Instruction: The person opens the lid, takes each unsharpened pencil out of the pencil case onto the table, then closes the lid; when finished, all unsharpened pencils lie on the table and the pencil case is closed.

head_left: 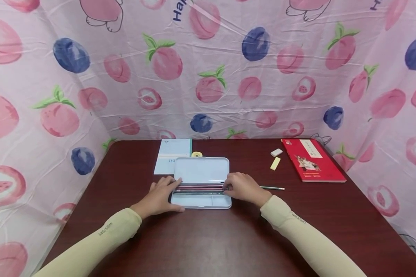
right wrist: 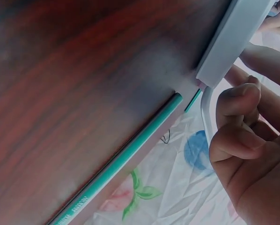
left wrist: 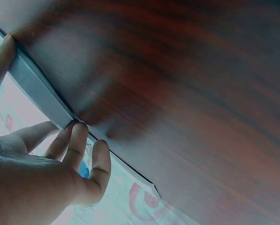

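An opened white pencil case (head_left: 190,200) lies on the table, its lid (head_left: 202,169) tipped back. Several pencils (head_left: 199,191), dark and reddish, lie side by side across its tray. My left hand (head_left: 161,195) grips the case's left end, thumb at the front corner and index finger over the edge by the pencils. In the left wrist view that thumb (left wrist: 3,58) presses the case's side wall (left wrist: 41,93). Over the right end, my right hand (head_left: 244,187) curls its fingers round the pencils' ends; its fingertips are partly hidden behind the case wall (right wrist: 238,40) in the right wrist view.
A green pencil (head_left: 273,188) lies right of the case, behind my right wrist. Further back are a white eraser (head_left: 276,152), a yellow block (head_left: 275,163) and a red book (head_left: 315,161). Behind the lid sit a light-blue booklet (head_left: 166,157) and a yellow tape roll (head_left: 197,154).
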Motion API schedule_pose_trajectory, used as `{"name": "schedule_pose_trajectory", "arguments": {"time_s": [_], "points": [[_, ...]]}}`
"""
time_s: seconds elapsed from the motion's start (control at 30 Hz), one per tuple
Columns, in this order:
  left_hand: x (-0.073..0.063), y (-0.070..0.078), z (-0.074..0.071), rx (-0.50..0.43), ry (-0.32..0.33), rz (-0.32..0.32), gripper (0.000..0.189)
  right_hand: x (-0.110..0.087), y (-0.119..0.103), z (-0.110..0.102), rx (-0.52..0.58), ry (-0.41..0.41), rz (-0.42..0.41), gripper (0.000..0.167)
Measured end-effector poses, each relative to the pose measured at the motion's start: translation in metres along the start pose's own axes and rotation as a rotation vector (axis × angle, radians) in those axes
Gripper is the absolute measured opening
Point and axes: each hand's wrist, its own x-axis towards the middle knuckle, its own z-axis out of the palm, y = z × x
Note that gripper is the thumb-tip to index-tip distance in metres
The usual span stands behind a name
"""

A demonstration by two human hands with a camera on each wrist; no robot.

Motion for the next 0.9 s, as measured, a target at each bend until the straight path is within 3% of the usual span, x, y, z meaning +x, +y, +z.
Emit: {"name": "schedule_pose_trajectory", "arguments": {"time_s": [0.4,0.63,0.9], "points": [[0.0005,-0.0013,0.0015,0.011,-0.008,0.002,0.11,0.0043,-0.0023,0.0,-0.1,-0.011,-0.068,0.005],[0.0009,-0.0015,0.0012,-0.002,-0.015,-0.007,0.11,0.003,-0.0018,0.0037,-0.19,0.052,-0.161,0.009],[0.0,-0.0006,0.0004,-0.003,-0.009,-0.008,0.109,0.0015,-0.0017,0.0063,-0.208,0.095,-0.182,0.011]]}}
